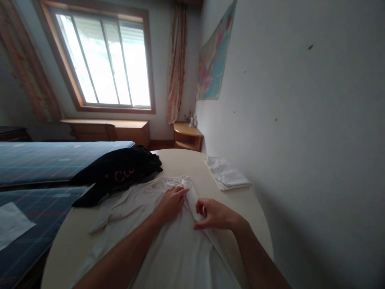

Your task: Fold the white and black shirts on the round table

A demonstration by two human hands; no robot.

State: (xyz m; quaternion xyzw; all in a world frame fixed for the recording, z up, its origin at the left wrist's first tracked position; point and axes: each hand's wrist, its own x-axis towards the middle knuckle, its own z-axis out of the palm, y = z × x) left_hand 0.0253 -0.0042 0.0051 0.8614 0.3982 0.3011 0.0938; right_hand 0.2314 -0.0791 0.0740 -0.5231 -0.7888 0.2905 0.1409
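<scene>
Two hands working apart: left hand [173,202] lying flat on white shirt [177,257], right hand [218,214] curling at its edge (pinch unclear). Shirt lying on round table [186,164], risking creasing from uneven tugging.

Left hand [172,202]: you rest it on the shirt [177,249].
Right hand [218,214]: you curl it at the shirt's edge.
Desk [186,162]: black garment [126,166] leftward, folded cloth [227,174] rightward.

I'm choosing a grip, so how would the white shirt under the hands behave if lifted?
Probably floppy: the white shirt lies in soft creases. Likely light, since the cloth looks thin. It may sag from one pinch, being spread across the table.
</scene>
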